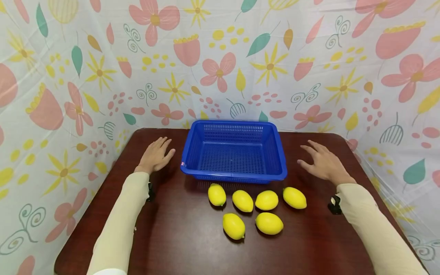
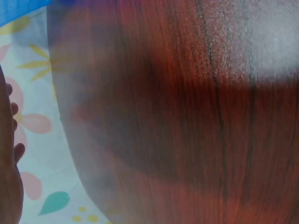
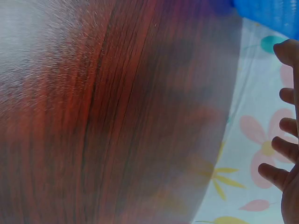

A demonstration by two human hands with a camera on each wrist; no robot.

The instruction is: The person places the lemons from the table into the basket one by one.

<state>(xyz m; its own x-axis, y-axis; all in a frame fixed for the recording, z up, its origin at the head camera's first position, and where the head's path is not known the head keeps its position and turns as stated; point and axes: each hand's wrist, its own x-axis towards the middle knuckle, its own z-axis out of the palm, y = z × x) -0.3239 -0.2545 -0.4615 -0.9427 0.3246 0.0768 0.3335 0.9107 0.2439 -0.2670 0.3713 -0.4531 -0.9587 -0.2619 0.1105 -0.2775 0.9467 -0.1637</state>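
Note:
A blue plastic basket [image 1: 233,176] with slotted walls stands at the back middle of the table. Several yellow lemons [image 1: 242,201] lie in front of it, four or fewer to a row, in two rough rows. To the basket's left, my left hand [image 1: 155,156] is held over the table with its fingers extended and nothing in it. My right hand [image 1: 322,162] is on the basket's other side, fingers spread and also holding nothing. Both hands are apart from the basket and lemons. In the right wrist view, fingers [image 3: 285,147] show at the right edge.
The dark reddish-brown wooden table [image 1: 178,236] has rounded corners. A white curtain [image 1: 220,49] with printed flowers and leaves hangs behind it and along both sides. Each wrist carries a small black device, the right one [image 1: 334,205] beside the cream sleeve.

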